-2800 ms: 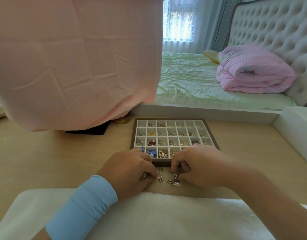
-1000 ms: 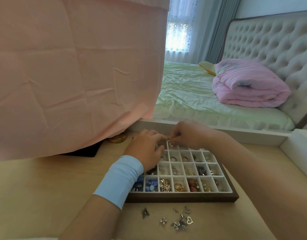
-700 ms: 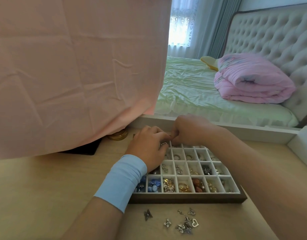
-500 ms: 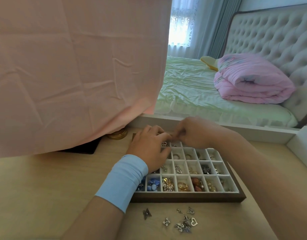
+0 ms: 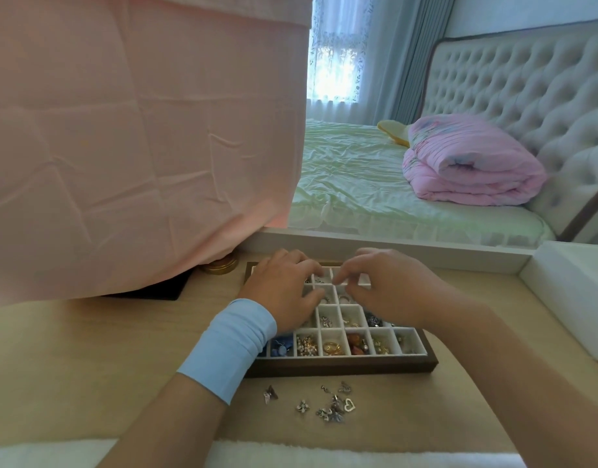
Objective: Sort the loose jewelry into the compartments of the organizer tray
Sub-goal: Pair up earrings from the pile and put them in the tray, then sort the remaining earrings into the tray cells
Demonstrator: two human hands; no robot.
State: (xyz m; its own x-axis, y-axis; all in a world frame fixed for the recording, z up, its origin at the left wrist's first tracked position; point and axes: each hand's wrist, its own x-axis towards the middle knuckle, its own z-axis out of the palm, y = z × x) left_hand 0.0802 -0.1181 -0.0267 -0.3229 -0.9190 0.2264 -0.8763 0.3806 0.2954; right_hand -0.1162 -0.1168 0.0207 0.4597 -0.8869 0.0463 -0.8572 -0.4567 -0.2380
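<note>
Dark wood frames the organizer tray [image 5: 341, 365], which sits on the pale table [image 5: 88, 366], its inside cut into small white compartments. Along the nearest row, from the left, I can see blue pieces [image 5: 281, 346], then a heap of pearly beads [image 5: 307, 346], gold rings [image 5: 333, 347], amber and red stones [image 5: 357, 343] and some small gold bits [image 5: 381, 346]. One row back a silver charm [image 5: 325, 321] lies in its own cell, with a gold piece [image 5: 349, 321] in the next. The farther rows are mostly covered by the hands.

The loose jewelry [image 5: 331, 408] lies unsorted on the table just in front of the tray. It is a small cluster of silver charms with an open heart [image 5: 349, 404] at its right edge, a flower-shaped piece [image 5: 303, 407] just left of it, and a butterfly charm [image 5: 269, 394] a little apart, farther left.

Both hands hang close together over the far half of the tray. The left hand [image 5: 284, 292], a light blue sleeve cuff [image 5: 228, 346] round its wrist, lies palm down with fingers curled toward the middle. The right hand [image 5: 382, 288] has its fingers bent, tips pointing down into a compartment near the back. Whether either one pinches anything I cannot tell; it would be too small to make out.
</note>
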